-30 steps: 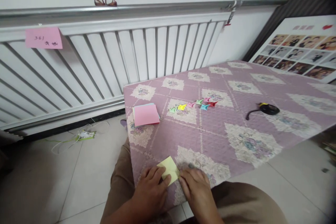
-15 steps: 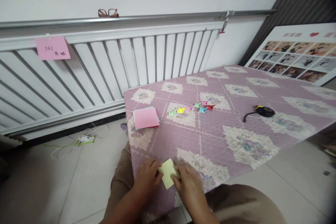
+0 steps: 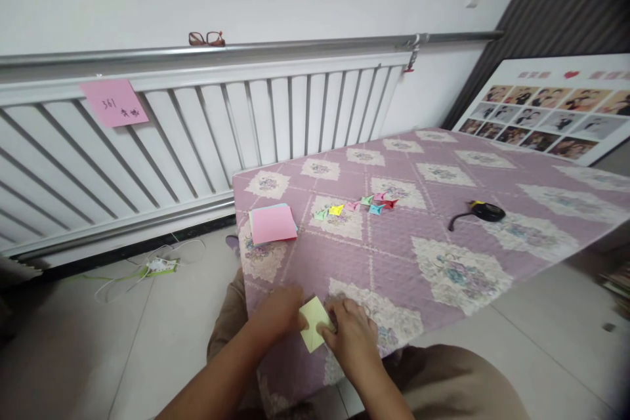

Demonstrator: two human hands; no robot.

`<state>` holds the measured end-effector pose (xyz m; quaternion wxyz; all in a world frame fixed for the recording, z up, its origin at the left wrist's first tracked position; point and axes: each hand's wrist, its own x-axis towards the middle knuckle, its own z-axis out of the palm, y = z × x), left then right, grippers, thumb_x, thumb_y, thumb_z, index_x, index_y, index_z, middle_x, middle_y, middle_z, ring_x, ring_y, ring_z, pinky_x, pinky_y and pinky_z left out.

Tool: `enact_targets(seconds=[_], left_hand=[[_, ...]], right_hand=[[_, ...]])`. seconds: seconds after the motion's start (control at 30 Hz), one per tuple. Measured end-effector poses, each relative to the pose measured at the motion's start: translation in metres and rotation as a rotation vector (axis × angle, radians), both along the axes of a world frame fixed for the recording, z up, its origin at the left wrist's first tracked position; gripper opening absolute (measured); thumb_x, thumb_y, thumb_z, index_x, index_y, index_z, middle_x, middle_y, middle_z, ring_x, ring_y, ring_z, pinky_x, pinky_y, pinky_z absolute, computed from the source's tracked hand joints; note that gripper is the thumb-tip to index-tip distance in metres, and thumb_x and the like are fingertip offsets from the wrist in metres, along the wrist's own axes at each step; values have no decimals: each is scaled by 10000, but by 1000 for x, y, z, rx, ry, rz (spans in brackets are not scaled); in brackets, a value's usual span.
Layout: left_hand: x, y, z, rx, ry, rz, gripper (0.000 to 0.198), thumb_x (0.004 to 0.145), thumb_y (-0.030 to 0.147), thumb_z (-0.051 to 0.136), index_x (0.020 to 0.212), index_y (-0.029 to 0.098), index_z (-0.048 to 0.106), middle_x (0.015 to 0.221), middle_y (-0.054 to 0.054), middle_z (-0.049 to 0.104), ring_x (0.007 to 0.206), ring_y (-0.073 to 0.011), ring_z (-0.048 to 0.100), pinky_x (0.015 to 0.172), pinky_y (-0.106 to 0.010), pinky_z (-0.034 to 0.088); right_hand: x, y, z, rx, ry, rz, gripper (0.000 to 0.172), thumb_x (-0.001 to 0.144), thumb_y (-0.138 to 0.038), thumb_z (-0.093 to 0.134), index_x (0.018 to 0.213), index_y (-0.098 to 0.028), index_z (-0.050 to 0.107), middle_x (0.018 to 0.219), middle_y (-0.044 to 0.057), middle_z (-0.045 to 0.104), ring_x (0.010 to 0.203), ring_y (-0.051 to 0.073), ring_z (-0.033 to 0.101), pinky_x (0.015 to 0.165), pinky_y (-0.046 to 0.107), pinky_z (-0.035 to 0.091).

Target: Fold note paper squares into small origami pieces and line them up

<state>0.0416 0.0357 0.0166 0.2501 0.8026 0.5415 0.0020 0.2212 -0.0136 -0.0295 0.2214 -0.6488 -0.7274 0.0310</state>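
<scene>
Yellow paper (image 3: 314, 315) is held between partly curled hands (image 3: 281, 312) (image 3: 355, 336).

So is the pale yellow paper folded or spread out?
Folded: the pale yellow paper shows fold lines and looks smaller than the pink sheet, though nearer.

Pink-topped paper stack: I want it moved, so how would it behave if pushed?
The paper stack would probably fan apart, since its edges sit unevenly. It looks thin, so likely light. Lying flat on the tablecloth, it seems unlikely to tip.
</scene>
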Motion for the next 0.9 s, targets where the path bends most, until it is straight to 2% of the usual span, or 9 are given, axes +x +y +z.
enact_targets(seconds=[0.17, 0.23, 0.33, 0.4, 0.47, 0.6, 0.73, 0.83, 0.9], left_hand=[[0, -4, -3, 15, -28, 4, 144, 688, 219, 622, 828, 195, 594, 891, -21, 641, 812, -203, 582, 642, -262, 364], [-1, -6, -4, 5, -44, 8, 113, 710, 201, 600, 823, 197, 588, 861, -8, 640, 785, -187, 577, 634, -255, 358], [-3, -8, -5, -14, -74, 12, 97, 733, 190, 579, 829, 200, 588, 824, 5, 641, 749, -170, 570, 619, -248, 352], [-4, -9, -5, -19, -108, 10, 129, 739, 180, 571, 865, 203, 593, 846, 7, 647, 762, -167, 572, 624, -244, 354], [-6, -10, -4, -23, -151, -1, 174, 744, 163, 562, 908, 208, 602, 878, 12, 653, 787, -162, 578, 638, -239, 361], [-10, -12, -4, -31, -219, -14, 169, 751, 148, 549, 887, 201, 633, 883, 13, 664, 785, -154, 582, 642, -236, 369], [-14, -14, -2, -10, -256, 2, 146, 760, 134, 535, 846, 185, 640, 857, 7, 661, 771, -150, 573, 649, -242, 374], [-15, -16, 5, 11, -277, 14, 151, 781, 118, 506, 839, 184, 629, 851, 5, 653, 786, -149, 566, 679, -246, 386], [-15, -18, 11, 74, -295, 15, 146, 799, 110, 498, 835, 185, 618, 863, -2, 644, 824, -155, 560, 714, -252, 393]], right_hand=[[-1, -2, -5, 19, 20, 8, 390, 714, -288, 662, 1091, -332, 576, 1045, 27, 603, 915, 249, 565, 720, 350, 364], [-1, -2, -7, 14, 53, 23, 340, 711, -292, 658, 1042, -339, 596, 1086, 14, 599, 937, 244, 561, 738, 353, 363], [-1, -2, -7, 27, 91, 31, 166, 714, -281, 649, 876, -300, 618, 1104, 9, 603, 973, 242, 550, 755, 350, 355], [-1, -1, -5, 46, 92, 44, 62, 720, -267, 636, 768, -264, 597, 1086, 9, 614, 978, 237, 548, 762, 345, 348], [-1, 0, -2, 41, 95, 85, 54, 728, -246, 619, 713, -243, 567, 1002, 3, 637, 942, 221, 560, 770, 341, 342], [-2, 5, 7, -67, 170, 174, 55, 751, -186, 580, 725, -232, 563, 710, -37, 619, 741, 167, 575, 758, 327, 348], [-2, 10, 22, -135, 264, 294, 186, 764, -151, 564, 913, -249, 617, 728, -36, 635, 723, 155, 580, 736, 303, 379], [-2, 16, 38, -119, 230, 391, 95, 790, -158, 566, 744, -231, 607, 716, -25, 617, 741, 157, 569, 701, 278, 388], [-2, 18, 47, -53, 169, 422, 142, 814, -171, 563, 684, -223, 584, 708, -16, 599, 733, 157, 554, 683, 275, 387]])
